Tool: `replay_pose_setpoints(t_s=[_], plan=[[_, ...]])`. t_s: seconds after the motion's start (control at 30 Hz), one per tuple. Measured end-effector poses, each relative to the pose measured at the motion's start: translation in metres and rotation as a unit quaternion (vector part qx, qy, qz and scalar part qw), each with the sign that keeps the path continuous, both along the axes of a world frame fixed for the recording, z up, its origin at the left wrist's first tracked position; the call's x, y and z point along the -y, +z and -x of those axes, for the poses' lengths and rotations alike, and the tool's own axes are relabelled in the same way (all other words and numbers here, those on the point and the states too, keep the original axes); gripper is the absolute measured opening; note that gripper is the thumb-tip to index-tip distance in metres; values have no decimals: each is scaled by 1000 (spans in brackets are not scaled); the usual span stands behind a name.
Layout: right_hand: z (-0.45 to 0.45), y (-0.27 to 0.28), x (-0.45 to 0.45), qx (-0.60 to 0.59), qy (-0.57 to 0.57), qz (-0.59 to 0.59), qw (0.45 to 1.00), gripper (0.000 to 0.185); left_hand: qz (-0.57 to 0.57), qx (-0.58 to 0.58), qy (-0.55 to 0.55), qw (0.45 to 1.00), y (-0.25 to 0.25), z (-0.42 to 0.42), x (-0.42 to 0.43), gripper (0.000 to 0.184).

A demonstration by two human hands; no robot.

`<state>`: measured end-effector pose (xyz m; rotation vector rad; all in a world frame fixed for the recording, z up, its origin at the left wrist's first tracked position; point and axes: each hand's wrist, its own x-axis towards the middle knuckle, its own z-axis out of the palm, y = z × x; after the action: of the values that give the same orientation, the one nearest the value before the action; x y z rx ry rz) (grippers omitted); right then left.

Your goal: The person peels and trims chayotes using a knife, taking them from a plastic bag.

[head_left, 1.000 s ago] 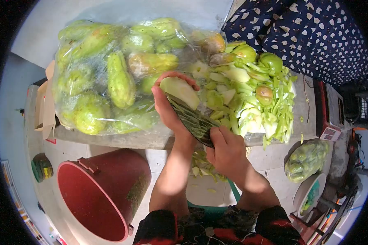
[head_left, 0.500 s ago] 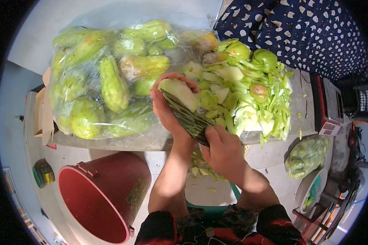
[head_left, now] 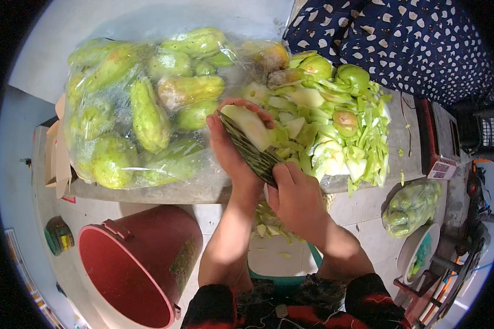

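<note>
While fruit [head_left: 248, 126] is cupped by left hand [head_left: 228, 153], knife [head_left: 248, 150] gripped by right hand [head_left: 297, 193] over near table edge [head_left: 206, 195], handle hidden.

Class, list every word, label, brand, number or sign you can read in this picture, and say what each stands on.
No text is readable.
Pale label on the red-sided box, at right: too small and blurred to read.
Yellow patch on the dark green container, at left: no letters can be made out.
Dark streaked blade in the right hand: streaks, no legible words.
</note>
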<state>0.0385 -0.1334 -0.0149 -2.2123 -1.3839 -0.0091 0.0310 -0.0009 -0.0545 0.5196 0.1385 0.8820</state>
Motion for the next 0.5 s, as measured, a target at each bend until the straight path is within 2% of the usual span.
replay_pose_setpoints(t_s=[0.03, 0.23, 0.4, 0.5], plan=[[-1, -1, 0, -11, -2, -6, 1000, 23, -35, -54, 51, 997, 2, -1, 3, 53], [-3, 2, 1, -92, -12, -33, 995, 18, -57, -88, 112, 988, 6, -7, 12, 48], [-14, 2, 3, -91, 6, -43, 995, 21, -131, -130, 107, 977, 3, -5, 4, 51], [-25, 10, 4, -144, 11, -72, 987, 17, -171, -140, 98, 970, 9, -2, 2, 47]])
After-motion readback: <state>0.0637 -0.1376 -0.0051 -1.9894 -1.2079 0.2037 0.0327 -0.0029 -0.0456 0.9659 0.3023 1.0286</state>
